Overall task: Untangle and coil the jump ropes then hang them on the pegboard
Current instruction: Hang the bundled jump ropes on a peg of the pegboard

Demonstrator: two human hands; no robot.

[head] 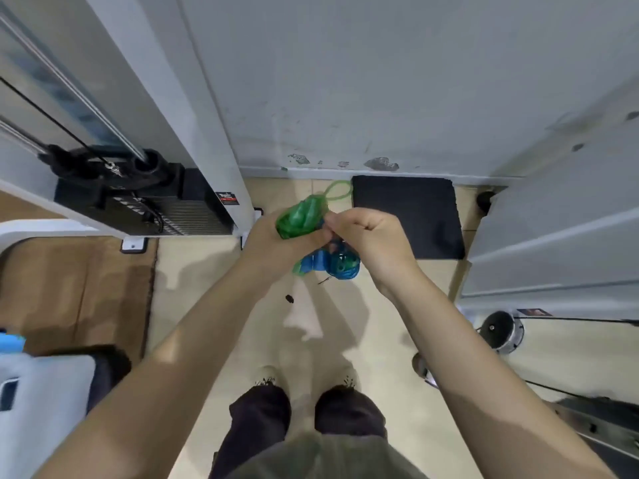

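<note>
**Two ropes, one knot of colour between the hands**

Two jump ropes sit bunched together at chest height in front of the person, above the tiled floor (345,340). Taking the black mat (408,216) by the wall as landmark, the bundle hangs just to its left, over bare tile.

The green rope (300,217) is a tight wad lying in the left hand (273,243), whose fingers are curled up around it from below; one thin green loop (337,190) pokes out on the far side, toward the mat's near-left corner. The blue rope (328,262) hangs just under both hands, with green strands mixed into it, so the two look tangled. The right hand (366,240) is curled, its fingertips pinching at the bundle where green meets blue; exactly which strand it holds is hidden.

The bundle has no clear long axis; it runs roughly from the green wad, farther away, down to the blue clump nearer the body. Both hands touch it, so the parting probably turns on the right hand drawing a strand away toward the mat.

No container shows, and no pegboard is in sight.
</note>
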